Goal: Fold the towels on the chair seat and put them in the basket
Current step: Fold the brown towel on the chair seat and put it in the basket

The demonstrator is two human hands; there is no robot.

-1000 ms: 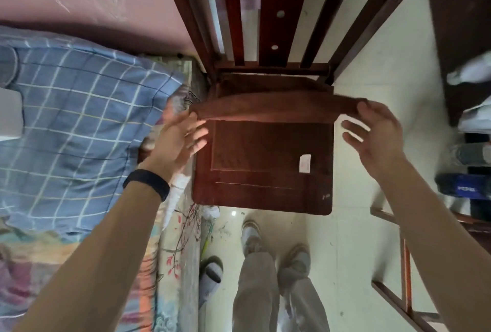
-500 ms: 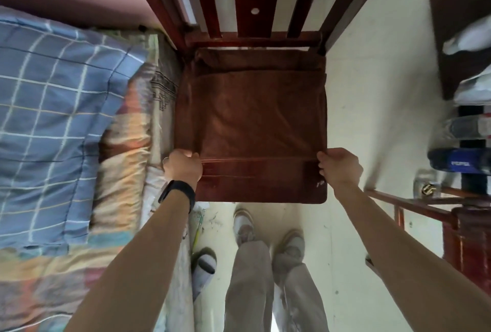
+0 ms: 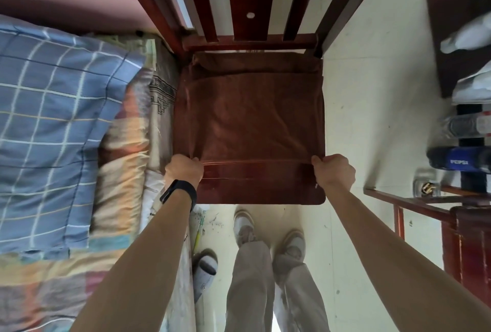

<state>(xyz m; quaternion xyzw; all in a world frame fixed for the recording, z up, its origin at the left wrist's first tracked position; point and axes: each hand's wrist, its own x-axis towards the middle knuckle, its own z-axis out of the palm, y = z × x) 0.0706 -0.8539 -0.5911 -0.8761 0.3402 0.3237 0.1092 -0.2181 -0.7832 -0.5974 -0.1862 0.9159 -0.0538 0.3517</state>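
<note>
- Head view showed the brown towel (image 3: 249,119) spread flat over the chair seat (image 3: 260,191). Its far edge lay up by the back rail (image 3: 249,45) and its near edge stopped short of the seat's front lip, so a strip of bare wood showed in front.
- The left hand (image 3: 184,169), with a dark wristband (image 3: 178,191) behind it, was clenched on the towel's near left corner. The right hand (image 3: 334,172) was clenched on the near right corner. The edge between them ran taut and straight.
- The step looked like squaring the cloth for a fold. To do it well, I judged that both corners should travel together at the same height, with the edge parallel to the seat front.
- Even tension mattered: a harder pull on one side would likely skew the cloth toward the bed (image 3: 66,119), which stood just beside the seat's left side.
- A ridge of cloth lay along the far edge. Whether it was a tuck in this towel or another towel beneath could not be told. It probably needed smoothing before any crease was pressed.
- Faint ripples crossed the middle of the soft pile, so a flat palm sweep after laying the corners down seemed wise.
- No basket appeared in the picture, so where the folded towel would go could not be told.
</note>
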